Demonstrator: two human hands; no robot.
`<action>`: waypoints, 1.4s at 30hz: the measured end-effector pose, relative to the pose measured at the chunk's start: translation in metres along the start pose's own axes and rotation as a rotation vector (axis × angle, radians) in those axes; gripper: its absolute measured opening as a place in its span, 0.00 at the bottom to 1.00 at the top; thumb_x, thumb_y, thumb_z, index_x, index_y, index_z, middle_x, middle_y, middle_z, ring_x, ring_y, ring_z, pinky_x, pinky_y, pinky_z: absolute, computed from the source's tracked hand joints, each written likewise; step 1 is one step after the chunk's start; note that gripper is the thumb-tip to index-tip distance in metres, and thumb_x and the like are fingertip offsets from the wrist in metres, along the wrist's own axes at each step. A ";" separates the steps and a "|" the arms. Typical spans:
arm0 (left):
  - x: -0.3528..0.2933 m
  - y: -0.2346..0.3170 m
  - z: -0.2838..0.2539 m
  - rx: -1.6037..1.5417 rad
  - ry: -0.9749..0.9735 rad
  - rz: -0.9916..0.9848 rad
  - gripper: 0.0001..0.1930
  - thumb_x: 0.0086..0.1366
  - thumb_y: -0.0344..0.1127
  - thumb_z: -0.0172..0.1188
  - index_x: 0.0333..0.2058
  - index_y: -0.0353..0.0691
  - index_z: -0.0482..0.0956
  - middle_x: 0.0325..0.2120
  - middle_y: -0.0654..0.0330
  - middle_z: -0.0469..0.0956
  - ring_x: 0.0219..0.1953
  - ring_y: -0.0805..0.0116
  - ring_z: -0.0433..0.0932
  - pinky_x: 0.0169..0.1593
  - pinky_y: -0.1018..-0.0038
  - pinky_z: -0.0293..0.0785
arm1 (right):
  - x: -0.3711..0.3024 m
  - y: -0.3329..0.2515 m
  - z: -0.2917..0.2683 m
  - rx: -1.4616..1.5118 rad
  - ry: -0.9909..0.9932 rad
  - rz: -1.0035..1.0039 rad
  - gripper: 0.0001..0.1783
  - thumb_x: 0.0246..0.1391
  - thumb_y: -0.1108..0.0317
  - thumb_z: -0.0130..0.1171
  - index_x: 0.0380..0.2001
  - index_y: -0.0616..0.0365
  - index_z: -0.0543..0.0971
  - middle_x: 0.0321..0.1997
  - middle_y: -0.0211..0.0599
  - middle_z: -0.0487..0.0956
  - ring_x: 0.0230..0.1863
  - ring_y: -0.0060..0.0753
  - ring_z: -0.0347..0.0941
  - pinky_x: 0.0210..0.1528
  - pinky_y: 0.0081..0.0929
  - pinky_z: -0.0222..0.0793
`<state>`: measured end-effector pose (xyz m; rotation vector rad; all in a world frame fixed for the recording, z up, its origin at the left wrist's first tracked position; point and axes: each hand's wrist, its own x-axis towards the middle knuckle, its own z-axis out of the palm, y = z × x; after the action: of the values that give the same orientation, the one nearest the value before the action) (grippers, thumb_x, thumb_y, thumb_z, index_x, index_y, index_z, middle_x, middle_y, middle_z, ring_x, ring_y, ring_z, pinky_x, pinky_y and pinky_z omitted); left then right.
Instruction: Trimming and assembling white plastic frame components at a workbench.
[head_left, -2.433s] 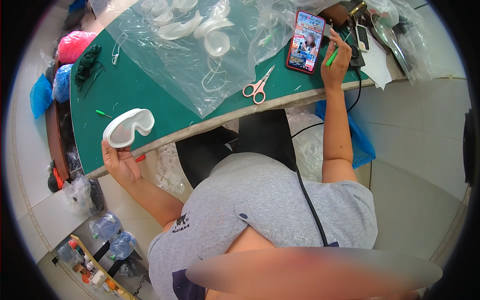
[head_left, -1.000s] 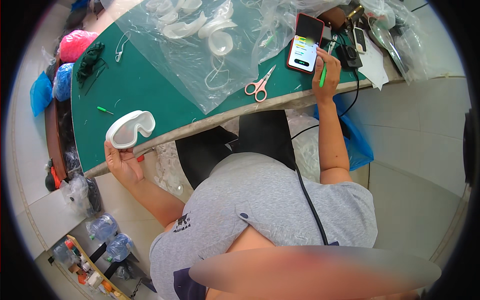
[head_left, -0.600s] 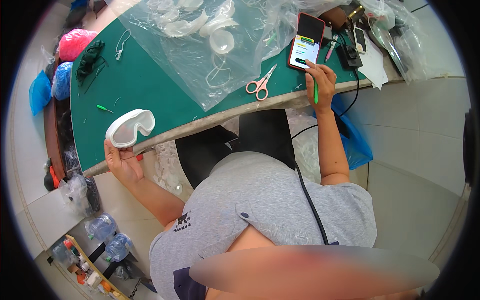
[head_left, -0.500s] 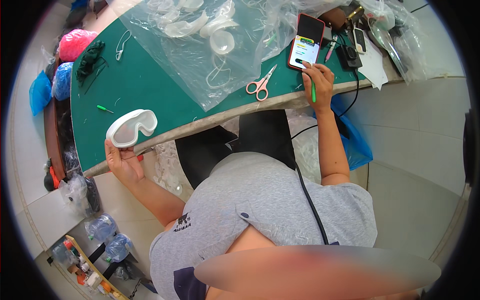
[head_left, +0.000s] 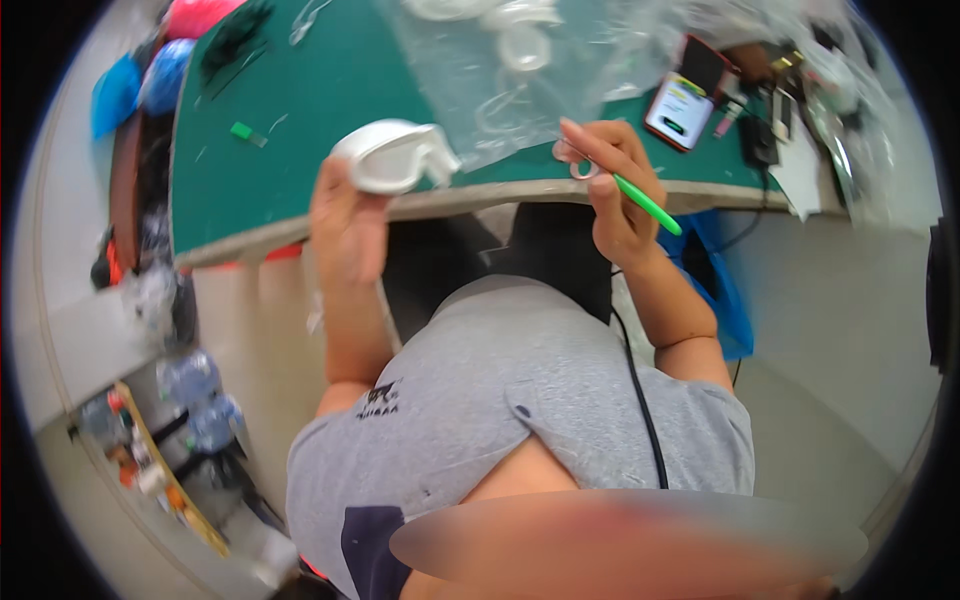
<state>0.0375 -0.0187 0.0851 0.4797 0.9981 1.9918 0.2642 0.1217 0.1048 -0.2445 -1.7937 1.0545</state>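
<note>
Head view: white goggle frame [head_left: 392, 155] pinched in left hand [head_left: 345, 225], held over near edge of green table [head_left: 300, 120]. Right hand [head_left: 615, 190] closed on green pen [head_left: 648, 204], fingertips at scissors [head_left: 578, 160] near that edge. Frame judged light, stiff, smooth — best held by rim.

White goggles [head_left: 392, 157], green stick [head_left: 648, 204]

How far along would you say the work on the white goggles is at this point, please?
Early, it seems. The left hand holds one pair of white goggles at the green table's edge. The right hand grips a green pen and touches the scissors. More goggle parts lie under clear plastic sheet, apparently untouched.
</note>
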 end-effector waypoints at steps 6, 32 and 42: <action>-0.008 -0.012 0.024 -0.186 -0.061 -0.082 0.08 0.66 0.33 0.52 0.42 0.41 0.72 0.45 0.60 0.75 0.48 0.68 0.73 0.53 0.66 0.69 | 0.013 -0.002 0.065 0.348 -0.142 0.140 0.07 0.60 0.75 0.49 0.38 0.65 0.75 0.39 0.44 0.75 0.37 0.29 0.72 0.41 0.23 0.68; -0.023 0.008 -0.047 -0.440 -0.276 0.168 0.09 0.60 0.29 0.54 0.39 0.36 0.76 0.39 0.54 0.75 0.49 0.58 0.70 0.53 0.62 0.68 | 0.071 0.033 0.020 -0.231 0.512 -0.336 0.06 0.60 0.75 0.49 0.39 0.67 0.69 0.40 0.52 0.79 0.36 0.37 0.79 0.40 0.32 0.77; -0.016 -0.020 -0.002 0.240 -0.485 -0.270 0.30 0.66 0.59 0.42 0.44 0.33 0.74 0.36 0.55 0.78 0.35 0.66 0.78 0.45 0.71 0.72 | 0.039 -0.006 0.079 0.537 -0.172 0.075 0.06 0.59 0.76 0.50 0.39 0.65 0.71 0.39 0.58 0.78 0.35 0.37 0.78 0.38 0.32 0.77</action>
<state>0.0557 -0.0259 0.0686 0.8633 0.9339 1.4270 0.1820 0.0982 0.1252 0.1126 -1.5860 1.6041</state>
